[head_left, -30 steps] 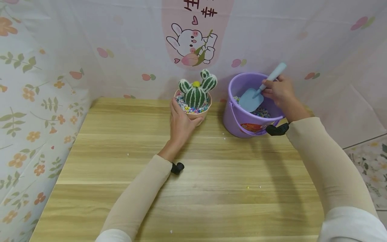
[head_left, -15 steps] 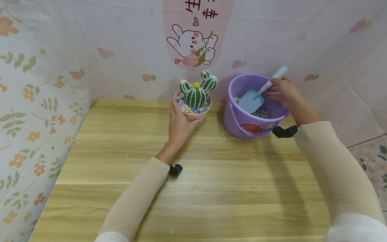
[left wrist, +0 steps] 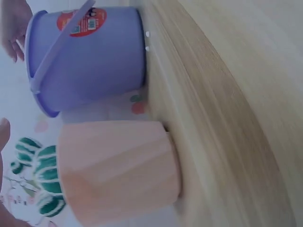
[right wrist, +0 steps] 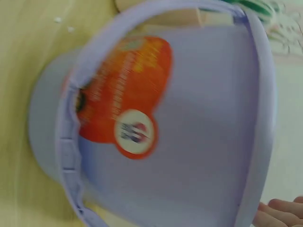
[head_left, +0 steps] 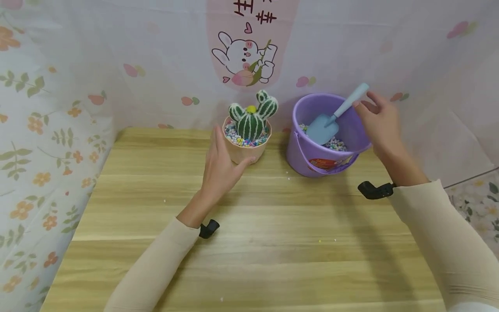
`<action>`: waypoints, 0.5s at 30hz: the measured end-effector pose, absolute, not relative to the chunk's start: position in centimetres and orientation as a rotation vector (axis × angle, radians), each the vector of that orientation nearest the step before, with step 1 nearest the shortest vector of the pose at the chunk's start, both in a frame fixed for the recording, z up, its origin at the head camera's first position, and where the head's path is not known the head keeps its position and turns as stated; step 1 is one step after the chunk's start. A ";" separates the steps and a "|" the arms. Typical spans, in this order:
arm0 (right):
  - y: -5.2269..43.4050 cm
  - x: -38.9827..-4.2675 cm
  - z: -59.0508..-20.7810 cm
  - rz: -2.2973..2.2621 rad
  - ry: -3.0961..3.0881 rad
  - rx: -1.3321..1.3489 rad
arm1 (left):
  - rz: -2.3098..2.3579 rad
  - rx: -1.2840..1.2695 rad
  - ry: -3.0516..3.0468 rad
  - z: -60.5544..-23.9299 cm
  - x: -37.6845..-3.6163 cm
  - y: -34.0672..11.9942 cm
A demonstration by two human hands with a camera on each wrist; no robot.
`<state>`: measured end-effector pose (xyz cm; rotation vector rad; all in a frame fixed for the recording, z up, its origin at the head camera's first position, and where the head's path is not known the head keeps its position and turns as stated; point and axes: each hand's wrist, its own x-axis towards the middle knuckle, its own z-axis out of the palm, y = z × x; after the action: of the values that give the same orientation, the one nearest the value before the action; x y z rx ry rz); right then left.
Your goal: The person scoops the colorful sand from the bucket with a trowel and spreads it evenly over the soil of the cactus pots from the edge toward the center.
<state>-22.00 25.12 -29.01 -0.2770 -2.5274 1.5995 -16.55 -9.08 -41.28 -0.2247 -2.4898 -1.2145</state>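
In the head view, a knitted green cactus (head_left: 251, 125) with a yellow flower stands in a peach pot (head_left: 244, 154) among coloured pebbles. My left hand (head_left: 220, 169) is just left of the pot, fingers straight and thumb spread; the left wrist view shows the pot standing upright on the table. A light blue hand trowel (head_left: 324, 130) leans inside the purple bucket (head_left: 308, 158), its blade on the pebbles and its handle above the rim. My right hand (head_left: 382, 123) is beside the handle with loosely bent fingers and holds nothing.
A wooden table (head_left: 257, 251) carries the pot and the bucket, with a few stray pebbles scattered on it. The bucket's handle (right wrist: 71, 156) hangs down its front. A patterned cloth (head_left: 156, 52) hangs behind and at the left.
My right hand has let go of the trowel and drawn off to the right. My left hand has loosened from the pot and moved slightly left and toward me.
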 end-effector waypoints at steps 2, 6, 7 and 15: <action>24.6 -21.0 -29.6 1.420 -2.556 -0.201 | -1.155 -0.304 -2.497 -41.0 -16.1 -9.4; 23.5 -19.3 -30.8 1.161 -2.522 0.015 | -0.981 -0.506 -2.518 -40.7 -15.4 -10.0; 23.3 -18.9 -31.2 1.105 -2.497 0.088 | -0.942 -0.550 -2.523 -40.6 -15.3 -10.1; 21.3 -17.2 -34.6 0.699 -2.150 0.827 | -0.488 -0.831 -2.579 -40.9 -14.5 -10.8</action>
<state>-17.19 21.32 -34.59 0.8267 -2.1504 0.6986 -14.50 -10.77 -40.92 -0.8311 -2.5790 -0.4876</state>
